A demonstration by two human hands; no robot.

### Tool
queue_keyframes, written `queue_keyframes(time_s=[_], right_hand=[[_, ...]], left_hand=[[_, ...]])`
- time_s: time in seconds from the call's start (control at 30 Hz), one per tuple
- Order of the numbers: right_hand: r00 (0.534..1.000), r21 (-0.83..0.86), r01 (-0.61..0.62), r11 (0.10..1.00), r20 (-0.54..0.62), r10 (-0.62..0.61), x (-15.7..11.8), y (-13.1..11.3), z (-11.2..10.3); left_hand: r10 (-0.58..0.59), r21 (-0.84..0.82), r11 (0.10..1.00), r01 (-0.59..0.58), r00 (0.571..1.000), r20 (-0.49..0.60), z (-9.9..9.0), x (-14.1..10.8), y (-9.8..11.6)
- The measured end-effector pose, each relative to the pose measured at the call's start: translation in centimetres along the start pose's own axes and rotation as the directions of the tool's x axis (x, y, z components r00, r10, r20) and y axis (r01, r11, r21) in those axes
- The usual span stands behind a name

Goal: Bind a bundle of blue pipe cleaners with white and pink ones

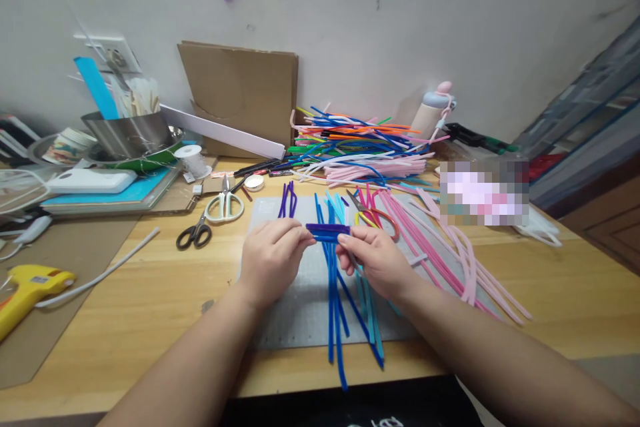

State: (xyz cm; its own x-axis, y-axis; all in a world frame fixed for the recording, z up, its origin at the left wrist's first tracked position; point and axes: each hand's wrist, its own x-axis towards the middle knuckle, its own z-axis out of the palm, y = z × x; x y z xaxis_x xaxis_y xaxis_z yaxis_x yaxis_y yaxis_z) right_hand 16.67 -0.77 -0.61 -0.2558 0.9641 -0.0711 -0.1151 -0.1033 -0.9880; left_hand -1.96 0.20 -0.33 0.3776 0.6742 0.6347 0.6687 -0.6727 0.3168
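Left hand (275, 257) and right hand (376, 259) are pinched on opposite ends of the purple and blue fuzzy strips (327, 229), above the gray mat (285, 310), where evenness is best judged with strips held level, parallel and uncrushed.

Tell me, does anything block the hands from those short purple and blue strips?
Nothing visible does: the left hand and right hand grip the purple strip and blue strip at opposite ends. Longer blue stems lie beneath.

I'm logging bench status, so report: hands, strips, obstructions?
Left hand, right hand: pinching opposite ends. Purple strip, blue strip: held side by side. Loose blue strips, orange-handled scissors close by, possibly in the way.
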Motion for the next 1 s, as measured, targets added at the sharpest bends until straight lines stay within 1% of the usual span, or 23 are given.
queue_keyframes(time_s=[0.07, 0.1, 0.13, 0.17, 0.2, 0.23, 0.27, 0.3, 0.33, 0.37, 0.4, 0.43, 0.5, 0.57, 0.63, 0.7, 0.77, 0.83, 0.9, 0.93, 0.97, 1.0], right_hand=[[1.000, -0.018, 0.005, 1.000, 0.025, -0.005, 0.2, 0.0, -0.3], [0.999, -0.041, 0.008, 0.999, 0.031, -0.007, 0.4, 0.1, -0.6], [0.999, -0.068, 0.013, 0.998, 0.032, -0.010, 0.6, 0.2, -0.8], [0.999, -0.099, 0.020, 0.995, 0.030, -0.017, 0.8, 0.3, -1.0], [0.999, -0.129, 0.028, 0.991, 0.031, -0.025, 0.9, 0.4, -1.2], [0.999, -0.154, 0.036, 0.987, 0.040, -0.030, 1.1, 0.6, -1.3], [0.998, -0.175, 0.039, 0.984, 0.056, -0.029, 1.2, 0.8, -1.4], [0.997, -0.193, 0.040, 0.980, 0.079, -0.025, 1.3, 1.0, -1.4], [0.994, -0.211, 0.041, 0.977, 0.106, -0.019, 1.4, 1.2, -1.4], [0.992, -0.230, 0.046, 0.972, 0.129, -0.017, 1.4, 1.5, -1.4], [0.990, -0.252, 0.058, 0.966, 0.141, -0.023, 1.5, 1.7, -1.4], [0.990, -0.276, 0.075, 0.958, 0.139, -0.038, 1.6, 1.9, -1.4], [0.991, -0.323, 0.118, 0.939, 0.094, -0.092, 1.7, 2.1, -1.5], [0.988, -0.364, 0.152, 0.919, 0.049, -0.144, 1.8, 2.2, -1.6], [0.986, -0.405, 0.167, 0.899, 0.055, -0.158, 1.7, 2.0, -1.8], [0.985, -0.452, 0.170, 0.876, 0.094, -0.143, 1.5, 1.7, -1.8], [0.982, -0.495, 0.181, 0.850, 0.136, -0.130, 1.3, 1.5, -1.8], [0.978, -0.519, 0.197, 0.832, 0.164, -0.130, 1.2, 1.4, -1.8], [0.975, -0.530, 0.209, 0.822, 0.175, -0.135, 1.1, 1.5, -1.7], [0.974, -0.540, 0.215, 0.814, 0.180, -0.138, 1.1, 1.6, -1.7], [0.972, -0.552, 0.224, 0.803, 0.186, -0.143, 1.1, 1.7, -1.7], [0.969, -0.565, 0.235, 0.791, 0.195, -0.149, 1.1, 1.8, -1.7]], left_hand=[[-0.089, -0.156, 0.984, 0.087, 0.996, -0.001, 0.4, 0.0, 0.1], [-0.154, -0.243, 0.958, 0.153, 0.988, 0.014, 0.6, 0.0, 0.2], [-0.235, -0.335, 0.913, 0.233, 0.971, 0.035, 0.9, 0.1, 0.2], [-0.331, -0.431, 0.842, 0.324, 0.942, 0.061, 1.2, 0.2, 0.3], [-0.431, -0.526, 0.743, 0.413, 0.897, 0.095, 1.5, 0.2, 0.4], [-0.526, -0.624, 0.607, 0.492, 0.837, 0.149, 1.7, 0.3, 0.4], [-0.593, -0.699, 0.457, 0.550, 0.774, 0.221, 1.9, 0.4, 0.4], [-0.620, -0.735, 0.323, 0.596, 0.720, 0.312, 2.1, 0.5, 0.4], [-0.618, -0.739, 0.221, 0.636, 0.678, 0.398, 2.3, 0.5, 0.4], [-0.601, -0.724, 0.164, 0.670, 0.650, 0.466, 2.4, 0.5, 0.3], [-0.582, -0.700, 0.141, 0.700, 0.631, 0.513, 2.4, 0.4, 0.3], [-0.572, -0.681, 0.137, 0.719, 0.619, 0.538, 2.5, 0.4, 0.3], [-0.565, -0.661, 0.128, 0.739, 0.602, 0.564, 2.5, 0.2, 0.2], [-0.533, -0.644, 0.080, 0.761, 0.578, 0.617, 2.4, 0.1, 0.2], [-0.473, -0.617, 0.019, 0.787, 0.551, 0.688, 2.3, 0.0, 0.2], [-0.422, -0.590, 0.000, 0.807, 0.535, 0.732, 2.2, -0.1, 0.2], [-0.403, -0.581, 0.021, 0.813, 0.539, 0.740, 2.2, -0.2, 0.2], [-0.388, -0.593, 0.050, 0.804, 0.563, 0.730, 2.2, -0.3, 0.2], [-0.344, -0.594, 0.087, 0.800, 0.584, 0.736, 2.2, -0.3, 0.4], [-0.315, -0.578, 0.114, 0.808, 0.581, 0.750, 2.2, -0.3, 0.5], [-0.288, -0.550, 0.145, 0.823, 0.567, 0.772, 2.1, -0.4, 0.6], [-0.272, -0.515, 0.173, 0.840, 0.543, 0.794, 2.1, -0.4, 0.7]])
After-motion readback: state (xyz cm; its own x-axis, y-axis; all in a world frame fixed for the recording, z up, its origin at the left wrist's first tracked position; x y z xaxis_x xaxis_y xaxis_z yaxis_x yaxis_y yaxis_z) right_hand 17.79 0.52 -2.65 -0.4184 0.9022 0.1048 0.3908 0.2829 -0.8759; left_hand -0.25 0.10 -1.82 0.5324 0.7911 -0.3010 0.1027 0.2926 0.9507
